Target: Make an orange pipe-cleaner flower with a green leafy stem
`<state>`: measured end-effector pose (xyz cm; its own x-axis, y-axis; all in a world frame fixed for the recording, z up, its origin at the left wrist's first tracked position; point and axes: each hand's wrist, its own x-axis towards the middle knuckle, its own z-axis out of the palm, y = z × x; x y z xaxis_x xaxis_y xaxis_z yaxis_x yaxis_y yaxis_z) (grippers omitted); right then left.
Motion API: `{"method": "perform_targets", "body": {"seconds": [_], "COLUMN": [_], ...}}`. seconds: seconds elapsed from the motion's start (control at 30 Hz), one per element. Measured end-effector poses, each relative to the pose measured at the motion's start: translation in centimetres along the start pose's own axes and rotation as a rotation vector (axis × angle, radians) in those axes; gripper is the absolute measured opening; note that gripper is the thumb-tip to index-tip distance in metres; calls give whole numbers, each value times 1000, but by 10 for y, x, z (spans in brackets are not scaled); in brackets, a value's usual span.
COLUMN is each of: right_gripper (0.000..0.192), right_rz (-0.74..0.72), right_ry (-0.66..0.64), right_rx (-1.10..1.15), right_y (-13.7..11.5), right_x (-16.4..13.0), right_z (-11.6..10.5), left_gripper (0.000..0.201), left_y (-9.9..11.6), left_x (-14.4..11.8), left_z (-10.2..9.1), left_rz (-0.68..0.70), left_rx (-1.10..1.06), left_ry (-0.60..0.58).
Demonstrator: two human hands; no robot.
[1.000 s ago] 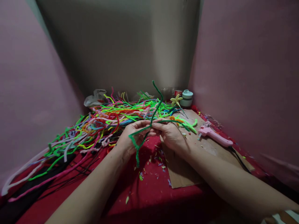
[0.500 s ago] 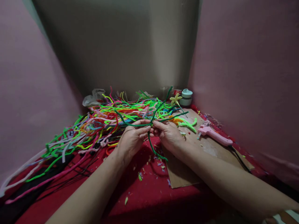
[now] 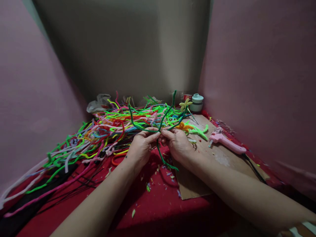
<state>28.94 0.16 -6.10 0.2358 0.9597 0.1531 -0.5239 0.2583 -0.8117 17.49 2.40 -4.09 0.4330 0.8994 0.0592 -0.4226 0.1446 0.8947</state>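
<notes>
Snugly, both hands [image 3: 141,144] pinch green stems [image 3: 163,161] near the left edge of the cardboard [image 3: 191,186], open red cloth [image 3: 158,209] below.

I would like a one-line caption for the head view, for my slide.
Left hand and right hand pinch crossing green pipe cleaners before a colourful pile; pink glue gun at right.

So it's a red cloth surface [image 3: 153,214] with a huge messy pile of fuzzy colored stems [image 3: 138,117] hogging the back and left. There's a flat brown cardboard sheet [image 3: 194,188] on the right, plus tiny colored scraps [image 3: 148,188] scattered beside it.
</notes>
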Motion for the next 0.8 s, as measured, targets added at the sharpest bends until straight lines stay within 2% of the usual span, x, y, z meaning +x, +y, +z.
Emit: {"method": "perform_targets", "body": {"seconds": [0.17,0.33,0.47,0.53,0.67,0.8], "right_gripper": [17,13,15,19,18,13], "right_rz": [-4,17,93,112,80,38], "right_ry": [43,-3,-12,-18,-75,-107], "right_rx": [16,25,113,129,137,70], "right_y": [-2,-4,-7,-7,-6,-5], "right_x": [-2,-4,-3,-3,-3,-4], "right_z": [1,4,5,5,2,0], "left_gripper": [23,19,18,18,16,13], "left_y": [0,-1,3,7,11,12], "left_x": [-2,-2,-2,-3,-3,1], "left_z": [3,4,6,8,8,2], "left_rz": [76,97,20,-42,-134,-207], "left_rx": [120,101,-9,-28,-35,-137], "left_ry": [24,25,11,42,119,71]}}
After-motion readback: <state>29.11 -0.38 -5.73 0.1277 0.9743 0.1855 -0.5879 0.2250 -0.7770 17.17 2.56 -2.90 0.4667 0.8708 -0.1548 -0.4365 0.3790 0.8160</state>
